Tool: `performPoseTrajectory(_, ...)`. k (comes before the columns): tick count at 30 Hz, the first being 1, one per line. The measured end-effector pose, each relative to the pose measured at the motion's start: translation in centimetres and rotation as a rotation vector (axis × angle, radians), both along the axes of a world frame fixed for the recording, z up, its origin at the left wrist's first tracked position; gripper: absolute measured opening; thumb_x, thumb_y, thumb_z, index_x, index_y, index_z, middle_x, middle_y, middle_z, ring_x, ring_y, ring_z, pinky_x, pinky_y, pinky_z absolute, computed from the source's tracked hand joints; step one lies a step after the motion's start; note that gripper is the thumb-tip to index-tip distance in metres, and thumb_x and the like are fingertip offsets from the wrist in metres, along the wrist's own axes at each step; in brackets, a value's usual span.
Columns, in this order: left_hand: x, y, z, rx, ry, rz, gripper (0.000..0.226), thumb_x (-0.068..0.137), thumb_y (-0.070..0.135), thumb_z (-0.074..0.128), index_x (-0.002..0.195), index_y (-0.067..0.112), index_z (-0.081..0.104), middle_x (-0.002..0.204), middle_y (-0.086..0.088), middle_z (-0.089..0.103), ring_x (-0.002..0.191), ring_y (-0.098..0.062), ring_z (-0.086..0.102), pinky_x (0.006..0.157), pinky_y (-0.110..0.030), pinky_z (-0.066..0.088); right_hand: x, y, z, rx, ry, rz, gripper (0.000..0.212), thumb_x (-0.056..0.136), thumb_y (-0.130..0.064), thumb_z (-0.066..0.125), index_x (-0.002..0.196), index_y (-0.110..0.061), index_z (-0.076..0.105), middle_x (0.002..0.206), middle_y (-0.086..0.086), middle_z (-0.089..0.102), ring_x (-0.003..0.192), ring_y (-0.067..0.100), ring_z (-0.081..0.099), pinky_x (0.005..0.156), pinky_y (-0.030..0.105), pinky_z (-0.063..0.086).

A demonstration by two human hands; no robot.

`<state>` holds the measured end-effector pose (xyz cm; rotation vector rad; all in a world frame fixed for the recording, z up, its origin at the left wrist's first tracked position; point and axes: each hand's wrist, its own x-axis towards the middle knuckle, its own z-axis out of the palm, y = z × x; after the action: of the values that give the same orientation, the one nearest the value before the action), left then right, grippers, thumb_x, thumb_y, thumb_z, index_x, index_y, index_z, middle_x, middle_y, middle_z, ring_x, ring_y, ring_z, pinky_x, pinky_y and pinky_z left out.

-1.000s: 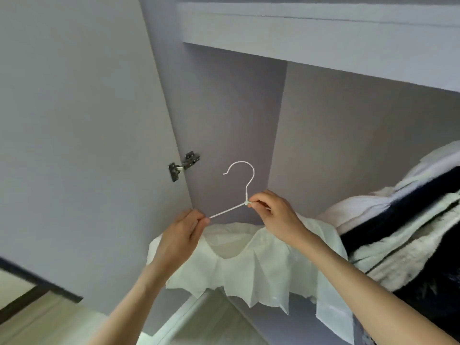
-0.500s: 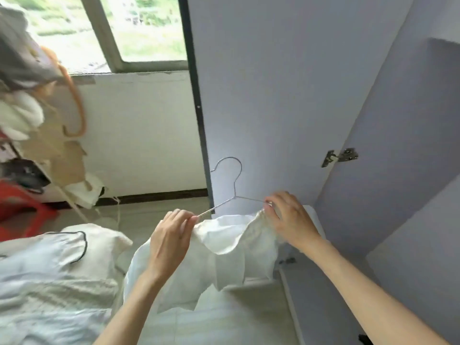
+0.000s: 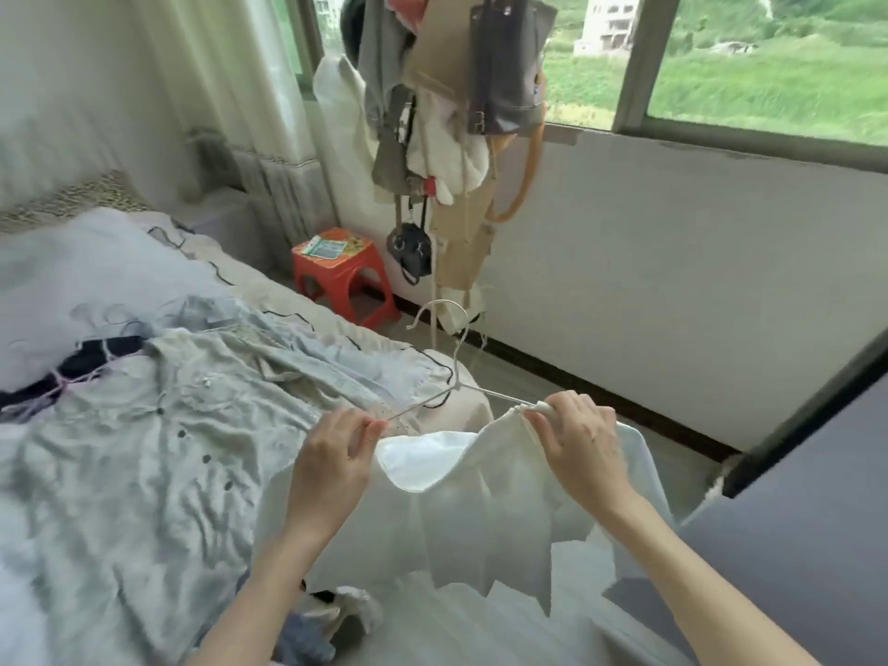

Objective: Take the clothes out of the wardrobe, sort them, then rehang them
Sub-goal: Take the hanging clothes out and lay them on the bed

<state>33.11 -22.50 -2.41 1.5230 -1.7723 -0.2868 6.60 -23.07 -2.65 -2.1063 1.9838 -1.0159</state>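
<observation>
We have swung right away from the wardrobe now; a second ago we faced its grey inside with the hinge in sight, and here we look over the bed [image 3: 240,300] toward the window [image 3: 769,64]; only the dark edge of the wardrobe door [image 3: 793,473] sits at the right. The white garment [image 3: 480,497] has come out with us, hanging on its wire hanger [image 3: 456,372] above the foot of the bed; the hook stands upright and catches on nothing. Our left hand [image 3: 336,454] pinches the left arm of the hanger where the cloth begins; our right hand [image 3: 581,439] is curled round the right shoulder, cloth and wire gripped together, having slid outward from the neck of the hook where it sat a second ago. That tells us the taking-out is done for this piece; what we judge comes next is setting it down for sorting. A pale buttoned shirt [image 3: 168,449] and other clothes already lie spread on the bed just beside our left hand, so there is a pile to join; the red stool [image 3: 343,271] and the loaded coat rack [image 3: 447,137] stand well apart beyond it. One caution; the hanger may snag the shirt as we lower it.
</observation>
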Motion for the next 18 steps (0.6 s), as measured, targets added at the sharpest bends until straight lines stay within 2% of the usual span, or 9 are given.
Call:
performPoseTrajectory(5, 7.4, 2.8, 0.5, 0.017, 0.005, 0.273, 0.040, 0.085, 0.050, 0.041, 0.090, 0.017, 0.063, 0.087, 0.012, 0.056, 0.086, -0.012, 0.054, 0.074, -0.028, 0.041, 8.6, -3.5, -0.2, 0.006, 0.004, 0.192, 0.026, 0.089, -0.036, 0.058, 0.075, -0.014, 0.057, 0.077, -0.002, 0.060, 0.074, 0.020, 0.053, 0.073, 0.031, 0.032)
performPoseTrajectory(7, 9.9, 4.1, 0.7, 0.037, 0.019, 0.399, 0.031, 0.086, 0.043, 0.048, 0.088, 0.016, 0.063, 0.086, 0.012, 0.055, 0.087, -0.014, 0.056, 0.075, -0.029, 0.043, 11.8, -4.5, 0.3, -0.025, 0.025, 0.287, 0.027, 0.088, -0.037, 0.059, 0.072, -0.016, 0.054, 0.072, -0.004, 0.057, 0.069, 0.020, 0.052, 0.070, 0.032, 0.033)
performPoseTrajectory(10, 12.9, 6.4, 0.8, 0.072, 0.014, 0.601, 0.021, 0.087, 0.032, 0.058, 0.085, 0.012, 0.064, 0.085, 0.007, 0.057, 0.088, -0.016, 0.055, 0.073, -0.021, 0.036, 16.4, -5.7, 0.7, 0.002, 0.035, 0.436, 0.029, 0.088, -0.038, 0.058, 0.072, -0.015, 0.054, 0.072, -0.003, 0.057, 0.070, 0.020, 0.052, 0.071, 0.031, 0.032)
performPoseTrajectory(12, 14.5, 8.2, 1.0, 0.071, 0.017, 0.723, 0.022, 0.086, 0.030, 0.060, 0.082, 0.009, 0.064, 0.083, 0.005, 0.057, 0.087, -0.019, 0.055, 0.070, -0.018, 0.032, 19.4, -6.1, 1.1, -0.028, 0.037, 0.544, 0.032, 0.088, -0.042, 0.055, 0.068, -0.017, 0.048, 0.068, -0.006, 0.052, 0.067, 0.021, 0.052, 0.068, 0.030, 0.030)
performPoseTrajectory(14, 15.8, 9.8, 1.4, 0.029, -0.005, 0.822, 0.030, 0.085, 0.036, 0.062, 0.076, 0.007, 0.062, 0.077, 0.003, 0.057, 0.082, -0.025, 0.057, 0.067, -0.020, 0.032, 22.2, -6.3, 1.5, -0.069, 0.007, 0.643, 0.035, 0.087, -0.043, 0.057, 0.066, -0.022, 0.039, 0.064, -0.011, 0.044, 0.063, 0.021, 0.052, 0.065, 0.029, 0.030)
performPoseTrajectory(16, 17.0, 11.1, 1.8, -0.019, -0.034, 0.891, 0.037, 0.083, 0.043, 0.059, 0.070, 0.008, 0.059, 0.071, -0.002, 0.059, 0.076, -0.029, 0.057, 0.066, -0.025, 0.033, 24.4, -6.5, 1.7, -0.060, -0.029, 0.715, 0.036, 0.085, -0.041, 0.062, 0.067, -0.022, 0.037, 0.063, -0.011, 0.043, 0.062, 0.023, 0.054, 0.064, 0.030, 0.033)
performPoseTrajectory(18, 18.4, 12.6, 2.3, -0.050, -0.054, 0.977, 0.042, 0.082, 0.047, 0.049, 0.066, 0.009, 0.057, 0.068, -0.004, 0.059, 0.071, -0.028, 0.056, 0.064, -0.028, 0.033, 27.4, -6.3, 1.8, -0.060, -0.059, 0.814, 0.034, 0.085, -0.046, 0.057, 0.067, -0.023, 0.039, 0.063, -0.012, 0.044, 0.063, 0.023, 0.055, 0.063, 0.031, 0.034)
